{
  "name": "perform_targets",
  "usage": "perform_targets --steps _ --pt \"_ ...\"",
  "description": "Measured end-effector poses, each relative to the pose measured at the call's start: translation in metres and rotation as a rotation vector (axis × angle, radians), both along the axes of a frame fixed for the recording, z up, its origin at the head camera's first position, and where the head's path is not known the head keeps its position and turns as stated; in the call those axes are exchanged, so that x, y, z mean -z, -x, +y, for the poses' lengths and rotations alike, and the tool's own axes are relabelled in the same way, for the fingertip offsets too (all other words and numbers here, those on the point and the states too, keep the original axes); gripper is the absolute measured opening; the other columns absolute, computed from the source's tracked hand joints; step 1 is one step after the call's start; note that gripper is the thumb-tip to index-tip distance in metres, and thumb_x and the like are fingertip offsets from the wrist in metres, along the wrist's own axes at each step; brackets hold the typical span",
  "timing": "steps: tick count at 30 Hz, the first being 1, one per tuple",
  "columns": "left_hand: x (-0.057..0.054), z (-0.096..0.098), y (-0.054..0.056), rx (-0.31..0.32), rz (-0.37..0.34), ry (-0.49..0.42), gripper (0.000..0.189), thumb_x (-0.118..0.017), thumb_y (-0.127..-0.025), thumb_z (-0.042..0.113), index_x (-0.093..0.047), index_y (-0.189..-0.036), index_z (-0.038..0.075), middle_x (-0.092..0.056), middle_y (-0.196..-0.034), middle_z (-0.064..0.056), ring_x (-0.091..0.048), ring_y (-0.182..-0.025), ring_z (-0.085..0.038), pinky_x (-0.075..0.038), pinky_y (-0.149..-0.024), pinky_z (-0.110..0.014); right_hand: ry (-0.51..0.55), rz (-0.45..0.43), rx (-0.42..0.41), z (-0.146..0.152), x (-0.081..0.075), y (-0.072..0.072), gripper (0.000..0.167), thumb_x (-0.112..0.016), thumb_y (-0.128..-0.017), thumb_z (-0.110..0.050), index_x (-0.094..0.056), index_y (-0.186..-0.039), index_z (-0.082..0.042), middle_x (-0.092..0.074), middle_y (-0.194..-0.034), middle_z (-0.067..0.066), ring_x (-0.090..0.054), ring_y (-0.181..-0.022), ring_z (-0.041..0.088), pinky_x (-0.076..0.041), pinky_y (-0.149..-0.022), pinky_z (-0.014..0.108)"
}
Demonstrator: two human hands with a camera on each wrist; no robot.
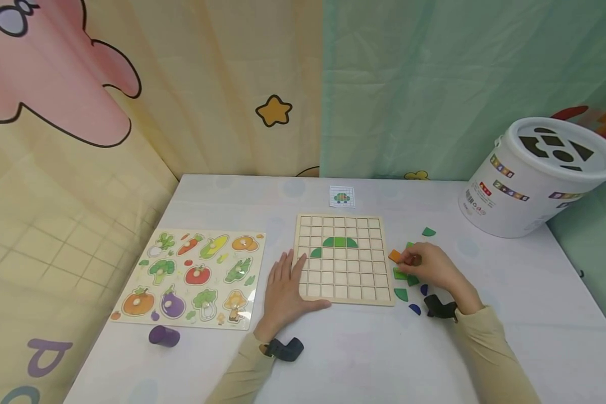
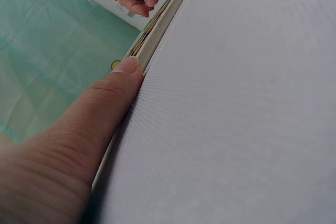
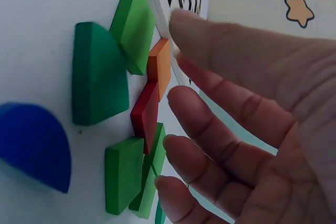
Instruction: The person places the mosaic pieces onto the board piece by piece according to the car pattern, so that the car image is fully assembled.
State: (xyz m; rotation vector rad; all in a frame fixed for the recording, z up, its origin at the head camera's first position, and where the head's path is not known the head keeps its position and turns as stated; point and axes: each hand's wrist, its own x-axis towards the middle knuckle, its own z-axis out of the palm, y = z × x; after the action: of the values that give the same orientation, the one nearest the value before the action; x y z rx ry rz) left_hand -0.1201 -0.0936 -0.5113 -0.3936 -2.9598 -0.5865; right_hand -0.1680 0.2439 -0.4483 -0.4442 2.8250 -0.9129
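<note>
While the loosely curved right hand partly hides pieces, the left hand spreads.

Count, visible items. Hands: 2 (left hand, right hand). Grid board: 1, bearing 4 green tiles. Off-board: blue pieces, 2; orange piece, 1; red piece, 1; loose green pieces, at least 5, some partly hidden. Vegetable board: 1. Picture card: 1. Purple cylinder: 1. White bucket: 1.
</note>
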Motion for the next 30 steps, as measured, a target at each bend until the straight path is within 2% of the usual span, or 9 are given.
perform_targets --steps 3,7,16,23,30 --pt "-0.0006 -0.0002 0.0001 0.001 0.001 -0.005 0.118 -0.065 -0.059 0.08 -0.028 -0.15 0.012 -0.017 -0.155 -0.015 -0.008 -0.142 -0.029 -0.006 -0.114 -0.041 -0.005 -0.005 -0.037 0.0018 0.0013 -0.0014 0.017 -0.082 -0.074 -0.013 -0.07 -0.084 -0.006 -0.057 -0.074 -0.001 -0.045 -0.066 0.017 -0.039 -0.058 0.03" --pt "-0.0008 -0.0002 0.0003 0.002 0.001 -0.01 0.118 -0.065 -0.06 0.079 -0.028 -0.15 0.012 -0.017 -0.155 -0.015 -0.008 -0.142 -0.029 -0.006 -0.114 -0.041 -0.012 -0.012 -0.058 0.0024 0.0027 -0.0015 0.022 -0.084 -0.071 -0.013 -0.07 -0.086 -0.006 -0.057 -0.075 -0.001 -0.044 -0.067 0.016 -0.038 -0.059 0.029" --pt "-0.0016 0.0002 -0.0002 0.007 0.007 -0.013 0.118 -0.066 -0.06 0.079 -0.029 -0.149 0.011 -0.017 -0.155 -0.016 -0.009 -0.142 -0.03 -0.006 -0.114 -0.041 -0.026 -0.006 -0.09 0.003 0.0037 -0.0003 0.019 -0.083 -0.072 -0.012 -0.071 -0.084 -0.006 -0.054 -0.072 -0.004 -0.044 -0.065 0.015 -0.038 -0.057 0.029" --pt "-0.0014 0.0001 0.0001 0.003 -0.003 -0.013 0.118 -0.066 -0.059 0.079 -0.029 -0.149 0.012 -0.016 -0.155 -0.016 -0.008 -0.142 -0.03 -0.005 -0.114 -0.041 -0.021 -0.018 -0.065 0.0014 0.0031 -0.0032 0.021 -0.083 -0.071 -0.009 -0.065 -0.082 -0.008 -0.057 -0.075 -0.002 -0.046 -0.067 0.016 -0.041 -0.06 0.03" --pt "-0.001 0.0003 -0.0002 0.001 -0.009 -0.014 0.119 -0.066 -0.059 0.079 -0.028 -0.15 0.012 -0.016 -0.155 -0.015 -0.007 -0.142 -0.029 -0.005 -0.114 -0.041 -0.012 -0.021 -0.039 -0.001 0.0038 -0.008 0.023 -0.082 -0.072 -0.008 -0.063 -0.084 -0.009 -0.057 -0.078 -0.002 -0.045 -0.068 0.017 -0.04 -0.059 0.031"
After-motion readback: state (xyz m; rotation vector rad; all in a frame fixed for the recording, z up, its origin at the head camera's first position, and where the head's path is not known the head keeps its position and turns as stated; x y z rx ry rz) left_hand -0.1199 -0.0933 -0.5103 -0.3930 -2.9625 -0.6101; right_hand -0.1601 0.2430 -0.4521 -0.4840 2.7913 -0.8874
